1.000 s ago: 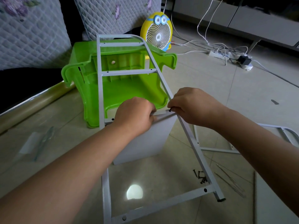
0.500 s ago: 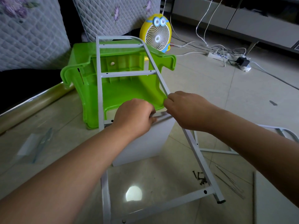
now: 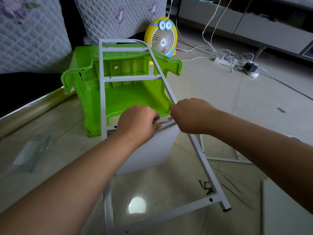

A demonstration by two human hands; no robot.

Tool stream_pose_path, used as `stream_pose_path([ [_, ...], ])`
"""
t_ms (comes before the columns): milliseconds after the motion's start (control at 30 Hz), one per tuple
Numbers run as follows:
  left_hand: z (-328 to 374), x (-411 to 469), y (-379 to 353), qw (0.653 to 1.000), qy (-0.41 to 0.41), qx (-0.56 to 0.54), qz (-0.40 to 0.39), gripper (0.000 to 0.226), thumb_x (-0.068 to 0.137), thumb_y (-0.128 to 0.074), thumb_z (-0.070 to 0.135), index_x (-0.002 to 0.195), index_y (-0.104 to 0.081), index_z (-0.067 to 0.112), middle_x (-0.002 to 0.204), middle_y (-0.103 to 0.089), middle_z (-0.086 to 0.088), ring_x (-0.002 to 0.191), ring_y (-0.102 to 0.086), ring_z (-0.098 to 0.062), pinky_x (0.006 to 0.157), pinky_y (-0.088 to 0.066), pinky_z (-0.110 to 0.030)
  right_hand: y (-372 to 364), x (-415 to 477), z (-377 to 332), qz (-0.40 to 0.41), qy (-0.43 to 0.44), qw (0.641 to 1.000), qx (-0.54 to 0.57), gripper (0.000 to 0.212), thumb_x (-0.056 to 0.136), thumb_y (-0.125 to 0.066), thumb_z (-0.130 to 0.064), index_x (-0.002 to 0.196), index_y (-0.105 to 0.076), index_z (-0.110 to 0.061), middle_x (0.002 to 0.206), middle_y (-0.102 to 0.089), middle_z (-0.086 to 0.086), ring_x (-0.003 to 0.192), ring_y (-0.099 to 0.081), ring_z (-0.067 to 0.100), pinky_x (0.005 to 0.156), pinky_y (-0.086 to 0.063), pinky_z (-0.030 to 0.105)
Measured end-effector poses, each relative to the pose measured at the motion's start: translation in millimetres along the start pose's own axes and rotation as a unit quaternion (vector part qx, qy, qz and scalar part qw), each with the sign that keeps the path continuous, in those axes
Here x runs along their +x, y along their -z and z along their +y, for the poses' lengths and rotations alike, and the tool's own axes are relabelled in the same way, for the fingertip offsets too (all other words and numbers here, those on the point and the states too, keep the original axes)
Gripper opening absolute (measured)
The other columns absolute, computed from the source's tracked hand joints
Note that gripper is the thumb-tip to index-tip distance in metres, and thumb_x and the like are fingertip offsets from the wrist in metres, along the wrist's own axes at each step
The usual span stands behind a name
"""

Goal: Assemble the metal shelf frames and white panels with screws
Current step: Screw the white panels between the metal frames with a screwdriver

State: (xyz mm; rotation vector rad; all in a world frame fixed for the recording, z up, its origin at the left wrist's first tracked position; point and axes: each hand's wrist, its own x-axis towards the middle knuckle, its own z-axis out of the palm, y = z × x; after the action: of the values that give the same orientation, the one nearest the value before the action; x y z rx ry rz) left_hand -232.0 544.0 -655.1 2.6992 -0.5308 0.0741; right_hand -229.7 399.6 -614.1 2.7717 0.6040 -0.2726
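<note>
Stool (image 3: 81,99), green plastic, lies on its side at left of centre. The frame (image 3: 102,92) leans back over it, feet toward the wearer.

Left hand (image 3: 137,124): fingers curled over the middle rail and what appears to be the top edge of the panel (image 3: 157,150). The panel stands on edge directly below that rail.

Right hand (image 3: 191,116): fingers curled close together where the rail meets the right upright. Whether they clasp the tube or pinch a screw is hidden.

Loose screws (image 3: 205,187) lie on the floor (image 3: 220,99) just beside the lower right upright. A second frame (image 3: 227,160) lies flat further right.

Assessment: the frame is thin painted tube, judged light and stiff along its length but liable to twist until the panels brace it. The paint is probably slick. The best hold is on the rail close to the joint, as now. The panel looks like a light board with edges prone to chipping; it should be kept pressed to the rail by its top edge.
</note>
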Motion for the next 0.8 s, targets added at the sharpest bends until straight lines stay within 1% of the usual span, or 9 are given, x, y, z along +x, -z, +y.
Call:
stream_pose_path([
  [33, 0, 0, 0, 1.0, -0.001, 0.0, 0.0, 0.025, 0.087, -0.059, 0.034, 0.101, -0.07, 0.018, 0.091, -0.068, -0.008, 0.089, -0.059, -0.028, 0.066, -0.042, -0.028, -1, 1, 1, -0.002, -0.002, 1.0, 0.011, 0.011, 0.086, -0.041, -0.007, 0.076, -0.039, -0.012, 0.066, -0.033, 0.001, 0.073, -0.044, 0.027, 0.063, -0.036, 0.03],
  [100, 0, 0, 0, 1.0, 0.0, -0.003, 0.0, 0.025, 0.087, -0.058, 0.035, 0.101, -0.07, 0.019, 0.091, -0.068, -0.007, 0.089, -0.059, -0.027, 0.064, -0.039, -0.027, -4, 3, 4, 0.009, 0.003, 0.999, 0.031, 0.007, 0.091, -0.041, -0.012, 0.087, -0.047, -0.011, 0.077, -0.045, 0.006, 0.083, -0.053, 0.03, 0.067, -0.042, 0.032],
  [167, -1, 1, -1, 1.0, 0.0, -0.006, -0.001, 0.025, 0.087, -0.058, 0.035, 0.102, -0.07, 0.019, 0.092, -0.068, -0.006, 0.089, -0.059, -0.027, 0.066, -0.041, -0.028, -5, 1, 8, 0.005, 0.01, 0.999, 0.044, 0.021, 0.097, -0.038, -0.024, 0.099, -0.051, -0.008, 0.096, -0.053, 0.01, 0.095, -0.055, 0.029, 0.075, -0.042, 0.033],
  [233, -2, 1, -2, 1.0, -0.002, 0.0, -0.003, 0.025, 0.087, -0.058, 0.035, 0.099, -0.071, 0.017, 0.09, -0.068, -0.006, 0.088, -0.059, -0.026, 0.067, -0.044, -0.028, -4, -1, 11, 0.004, 0.017, 0.999, 0.044, 0.029, 0.099, -0.034, -0.03, 0.104, -0.052, -0.007, 0.104, -0.054, 0.011, 0.099, -0.054, 0.027, 0.076, -0.04, 0.031],
  [400, -2, 2, -1, 1.0, -0.004, 0.001, 0.0, 0.023, 0.087, -0.058, 0.035, 0.093, -0.07, 0.016, 0.082, -0.065, -0.005, 0.08, -0.056, -0.026, 0.06, -0.035, -0.026, -5, 1, 9, 0.023, 0.049, 0.998, -0.018, 0.014, 0.096, -0.041, -0.016, 0.102, -0.052, -0.009, 0.096, -0.051, 0.007, 0.096, -0.055, 0.026, 0.071, -0.036, 0.029],
  [433, -2, 1, -1, 1.0, -0.004, -0.002, 0.0, 0.022, 0.087, -0.058, 0.035, 0.092, -0.069, 0.017, 0.08, -0.063, -0.005, 0.078, -0.053, -0.026, 0.059, -0.033, -0.026, -4, 0, 9, 0.02, 0.062, 0.997, -0.035, 0.013, 0.094, -0.043, -0.012, 0.104, -0.051, -0.01, 0.099, -0.051, 0.007, 0.096, -0.054, 0.025, 0.07, -0.034, 0.027],
  [533, -2, 1, -1, 1.0, -0.005, -0.003, 0.0, 0.02, 0.087, -0.058, 0.034, 0.088, -0.068, 0.017, 0.075, -0.057, -0.005, 0.074, -0.048, -0.026, 0.059, -0.03, -0.026, 2, -3, 11, 0.007, 0.101, 0.993, -0.065, 0.025, 0.088, -0.043, -0.003, 0.113, -0.047, -0.009, 0.111, -0.049, 0.007, 0.098, -0.053, 0.027, 0.074, -0.039, 0.03],
  [633, -2, 1, -1, 1.0, -0.002, 0.006, -0.003, 0.02, 0.087, -0.058, 0.033, 0.083, -0.065, 0.016, 0.071, -0.051, -0.004, 0.072, -0.044, -0.026, 0.058, -0.028, -0.026, 8, -3, 13, 0.005, 0.13, 0.987, -0.091, 0.031, 0.088, -0.04, -0.001, 0.117, -0.046, -0.01, 0.116, -0.048, 0.007, 0.1, -0.053, 0.027, 0.079, -0.041, 0.034],
  [800, -2, 3, 0, 1.0, -0.003, 0.003, 0.0, 0.02, 0.088, -0.057, 0.036, 0.091, -0.068, 0.02, 0.076, -0.056, -0.004, 0.081, -0.053, -0.028, 0.06, -0.03, -0.025, 8, 0, 14, -0.008, 0.152, 0.982, -0.112, 0.029, 0.089, -0.039, -0.002, 0.117, -0.043, -0.01, 0.116, -0.046, 0.007, 0.101, -0.051, 0.027, 0.073, -0.039, 0.034],
])
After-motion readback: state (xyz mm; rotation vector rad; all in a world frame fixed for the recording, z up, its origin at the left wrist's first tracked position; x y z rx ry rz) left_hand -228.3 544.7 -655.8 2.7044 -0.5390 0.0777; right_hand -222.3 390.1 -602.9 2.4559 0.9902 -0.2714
